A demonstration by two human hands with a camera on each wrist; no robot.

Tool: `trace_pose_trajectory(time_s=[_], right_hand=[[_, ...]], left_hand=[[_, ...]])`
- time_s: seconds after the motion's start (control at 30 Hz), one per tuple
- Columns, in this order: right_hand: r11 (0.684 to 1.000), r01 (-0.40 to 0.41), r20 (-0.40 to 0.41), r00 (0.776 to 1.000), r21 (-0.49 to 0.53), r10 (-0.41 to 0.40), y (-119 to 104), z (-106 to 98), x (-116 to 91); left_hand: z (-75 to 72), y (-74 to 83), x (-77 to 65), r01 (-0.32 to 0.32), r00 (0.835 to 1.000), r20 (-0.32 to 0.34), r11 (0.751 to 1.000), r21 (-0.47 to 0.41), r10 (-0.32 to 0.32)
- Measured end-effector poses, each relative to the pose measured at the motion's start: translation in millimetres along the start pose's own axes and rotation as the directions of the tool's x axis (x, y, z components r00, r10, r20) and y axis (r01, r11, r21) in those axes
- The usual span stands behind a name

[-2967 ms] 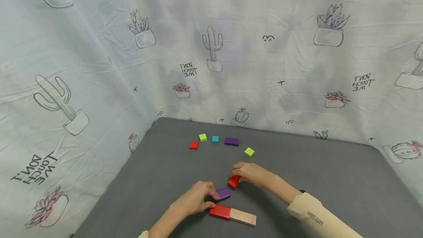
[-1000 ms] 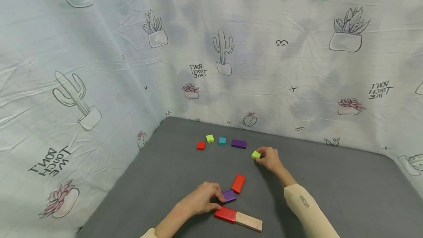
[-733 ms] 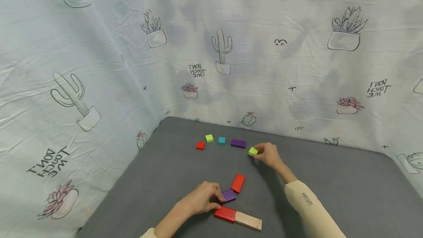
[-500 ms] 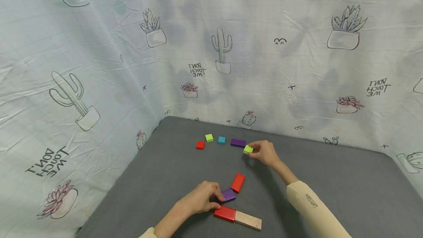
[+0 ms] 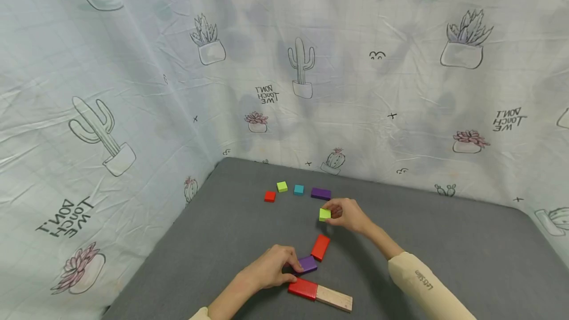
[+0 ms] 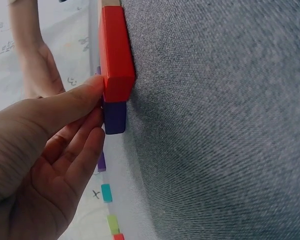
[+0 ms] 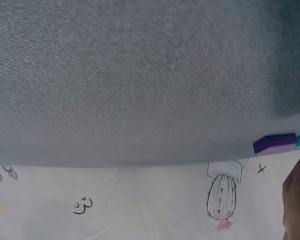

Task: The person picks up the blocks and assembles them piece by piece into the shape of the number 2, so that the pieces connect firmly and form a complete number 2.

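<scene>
In the head view, my right hand (image 5: 348,215) pinches a lime-green block (image 5: 325,215) between thumb and fingers, just above the table. A red block (image 5: 320,247) lies nearer, its lower end close to a purple block (image 5: 307,263). My left hand (image 5: 270,268) has its fingertips on the left end of this purple block. Its thumb touches the corner of another red block (image 5: 303,288), which lies end to end with a bare wood block (image 5: 334,298). In the left wrist view, the thumb lies against the red block (image 6: 117,55), with the purple block (image 6: 115,117) beyond.
Toward the back of the grey table (image 5: 213,221) lie a small red block (image 5: 269,196), a lime-green block (image 5: 282,186), a teal block (image 5: 299,190) and a dark purple block (image 5: 321,193). A cactus-print cloth (image 5: 382,83) hangs behind and at the left.
My right hand let go of the upper red block, took the lime-green block at the back right, and has carried it left and nearer. The left hand stays at the purple and red blocks.
</scene>
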State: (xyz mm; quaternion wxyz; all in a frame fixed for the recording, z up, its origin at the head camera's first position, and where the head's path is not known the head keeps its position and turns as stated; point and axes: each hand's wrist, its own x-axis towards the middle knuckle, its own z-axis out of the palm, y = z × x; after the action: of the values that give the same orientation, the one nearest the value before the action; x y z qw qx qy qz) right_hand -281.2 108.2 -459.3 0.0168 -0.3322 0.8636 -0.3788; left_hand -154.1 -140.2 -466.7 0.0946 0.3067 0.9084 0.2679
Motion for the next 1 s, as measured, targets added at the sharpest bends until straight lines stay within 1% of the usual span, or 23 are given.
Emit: trace_pose_trajectory(time_s=[0.23,0.37,0.47,0.6,1.0], right_hand=[[0.998,0.053,0.048,0.998,-0.045,-0.051,3,11,-4],[0.996,0.042,0.059,0.998,-0.079,-0.038,4,14,-4],[0.994,0.036,0.091,0.996,-0.099,-0.027,5,16,-5],[0.991,0.052,0.130,0.991,-0.120,-0.036,6,17,-7],[0.998,0.055,0.197,0.979,-0.030,-0.048,5,14,-7]], left_hand=[[3.1,-1.2,-0.8,-0.001,1.000,0.004,1.000,-0.010,0.001],[3.4,-1.5,-0.2,-0.008,1.000,0.002,1.000,-0.012,0.008],[3.6,-1.9,0.1,-0.016,1.000,-0.003,1.000,-0.015,0.016],[3.3,-2.5,0.1,-0.020,1.000,-0.008,1.000,-0.022,0.020],[-0.5,-1.6,0.8,0.018,1.000,0.004,0.999,-0.036,-0.018]])
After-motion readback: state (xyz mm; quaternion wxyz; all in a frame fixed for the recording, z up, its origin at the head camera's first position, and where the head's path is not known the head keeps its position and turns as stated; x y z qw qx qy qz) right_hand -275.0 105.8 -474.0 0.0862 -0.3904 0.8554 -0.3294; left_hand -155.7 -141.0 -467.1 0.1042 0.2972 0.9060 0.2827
